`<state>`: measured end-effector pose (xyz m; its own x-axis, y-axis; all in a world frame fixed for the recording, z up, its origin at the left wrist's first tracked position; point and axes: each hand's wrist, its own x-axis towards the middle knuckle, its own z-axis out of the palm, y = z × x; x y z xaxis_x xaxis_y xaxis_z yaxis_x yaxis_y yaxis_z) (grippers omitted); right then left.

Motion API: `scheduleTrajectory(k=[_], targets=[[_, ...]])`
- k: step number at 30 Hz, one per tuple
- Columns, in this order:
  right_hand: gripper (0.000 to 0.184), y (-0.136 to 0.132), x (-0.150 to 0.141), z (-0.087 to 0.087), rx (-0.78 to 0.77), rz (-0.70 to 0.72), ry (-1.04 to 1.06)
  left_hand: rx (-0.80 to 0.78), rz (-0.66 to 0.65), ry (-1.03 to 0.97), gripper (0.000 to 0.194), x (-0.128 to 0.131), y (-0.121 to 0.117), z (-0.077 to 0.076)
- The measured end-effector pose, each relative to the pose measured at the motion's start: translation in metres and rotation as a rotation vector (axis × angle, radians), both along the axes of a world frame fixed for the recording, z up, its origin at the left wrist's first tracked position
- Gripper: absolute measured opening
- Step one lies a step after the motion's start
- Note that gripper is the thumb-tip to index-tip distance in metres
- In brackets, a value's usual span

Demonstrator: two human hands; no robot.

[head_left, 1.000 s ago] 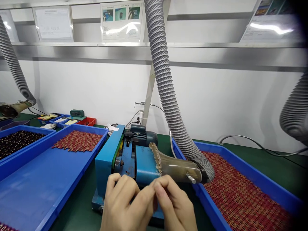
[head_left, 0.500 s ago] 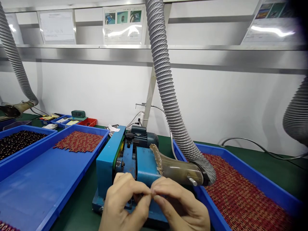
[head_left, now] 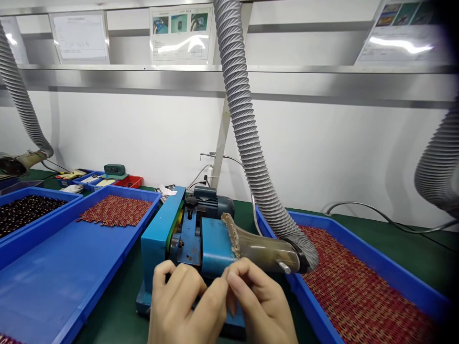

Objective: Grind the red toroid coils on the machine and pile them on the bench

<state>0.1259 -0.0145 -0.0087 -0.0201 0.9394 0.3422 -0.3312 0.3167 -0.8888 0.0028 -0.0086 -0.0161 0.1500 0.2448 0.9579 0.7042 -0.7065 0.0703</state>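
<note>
My left hand and my right hand meet at the bottom middle, in front of a blue motor-driven machine. Both are closed, with fingers curled and thumb and fingertips pinched together. Whatever lies between the touching fingertips is too small or too hidden to make out. Behind my right hand, a brownish clear suction nozzle is joined to the machine's right side. Small red-and-tan pieces fill much of the right blue tray. Similar pieces form a patch at the far end of the left blue tray.
A grey ribbed hose hangs down to the nozzle. Another blue tray with black pieces stands far left. Behind are a small clock and a red bin. A cable runs along the right wall.
The left hand has turned so that its back and knuckles face me more. The right hand has shifted slightly left, its fingers more upright. The view has shifted slightly.
</note>
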Motion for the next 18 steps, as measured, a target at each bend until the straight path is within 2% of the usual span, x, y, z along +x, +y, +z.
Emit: scheduleTrajectory(k=[2,3,4,5,7,8,9,11,14,16,18], targets=[[0.04,0.0,0.0,0.002,-0.125,0.203,0.161,-0.04,-0.038,-0.021,0.018,0.0,0.0,0.001],[0.04,-0.001,0.001,0.002,-0.119,0.231,0.203,-0.088,-0.085,-0.054,0.018,-0.001,0.0,0.002],[0.038,-0.001,0.001,0.002,-0.07,0.183,0.202,-0.151,-0.146,-0.1,0.019,-0.001,0.001,0.002],[0.033,-0.001,0.002,0.001,0.015,0.074,0.157,-0.222,-0.21,-0.155,0.018,-0.001,0.001,0.003],[0.012,-0.001,0.004,-0.001,0.236,-0.178,-0.008,-0.354,-0.324,-0.26,0.017,-0.002,0.001,0.004],[0.007,0.0,0.006,-0.001,0.344,-0.248,-0.104,-0.407,-0.366,-0.302,0.017,-0.002,0.001,0.004],[0.017,0.001,0.008,-0.002,0.44,-0.268,-0.188,-0.447,-0.399,-0.335,0.017,-0.002,0.001,0.004],[0.032,0.005,0.012,-0.001,0.577,-0.208,-0.299,-0.502,-0.449,-0.373,0.018,-0.003,0.001,0.004],[0.036,0.011,0.017,0.001,0.66,-0.16,-0.374,-0.533,-0.478,-0.362,0.018,-0.003,0.002,0.003],[0.037,0.011,0.017,0.0,0.723,-0.213,-0.41,-0.476,-0.434,-0.311,0.017,-0.003,0.002,0.003],[0.031,0.009,0.015,-0.001,0.739,-0.277,-0.459,-0.354,-0.337,-0.219,0.017,-0.002,0.003,0.001]])
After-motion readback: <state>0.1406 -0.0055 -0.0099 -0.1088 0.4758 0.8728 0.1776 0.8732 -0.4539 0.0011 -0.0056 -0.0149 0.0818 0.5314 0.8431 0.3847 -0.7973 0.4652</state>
